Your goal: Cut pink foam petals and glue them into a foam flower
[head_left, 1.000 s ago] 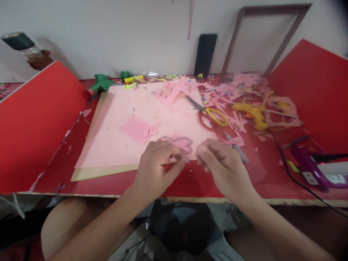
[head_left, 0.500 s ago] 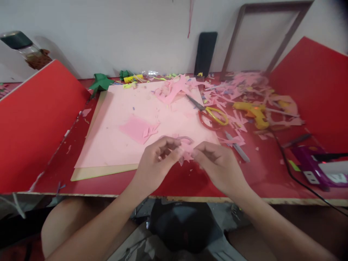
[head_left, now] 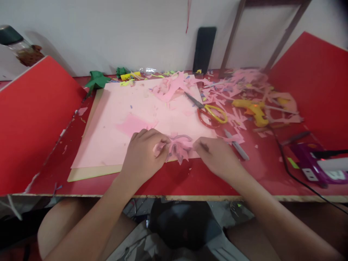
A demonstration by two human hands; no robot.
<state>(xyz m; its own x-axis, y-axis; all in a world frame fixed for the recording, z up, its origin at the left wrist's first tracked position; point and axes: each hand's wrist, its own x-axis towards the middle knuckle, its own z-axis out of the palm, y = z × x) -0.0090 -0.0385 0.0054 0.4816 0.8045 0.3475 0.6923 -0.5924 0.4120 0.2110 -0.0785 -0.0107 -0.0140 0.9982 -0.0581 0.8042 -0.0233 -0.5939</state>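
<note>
Both hands hold a small pink paper cut-out with jagged points, stretched between them just above the front edge of a large pale pink sheet. My left hand pinches its left end with curled fingers. My right hand pinches its right end. Under the cut-out lies a pink shape with a dark outline. A darker pink scrap lies on the sheet just beyond my left hand.
Red table with red boards leaning at left and right. Scissors with yellow and red handles, a yellow glue gun, a grey pen, pink offcuts, a purple power strip with cable, a black phone.
The hands have spread apart and the folded pink cut-out has opened out between them; both hands shifted slightly left and forward over the sheet's edge.
</note>
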